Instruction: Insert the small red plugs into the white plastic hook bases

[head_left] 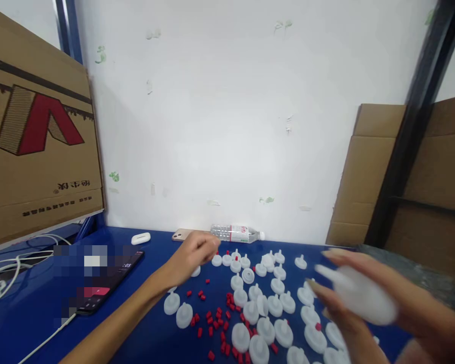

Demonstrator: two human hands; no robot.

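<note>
My right hand, large and blurred at the right, grips a white plastic disc with a thin spout between its fingers. The spout points left. Farther back, my left hand is closed above the blue table; whatever its fingers hold, if anything, is hidden. Near it stand several white spouted discs, a few with red tips. Small red caps lie loose among the discs in the middle. One disc rests with its ringed underside up.
Along the wall lie a clear water bottle and a phone. To the left are a white earbud case, a dark lit phone and white cables. Cardboard boxes flank the table.
</note>
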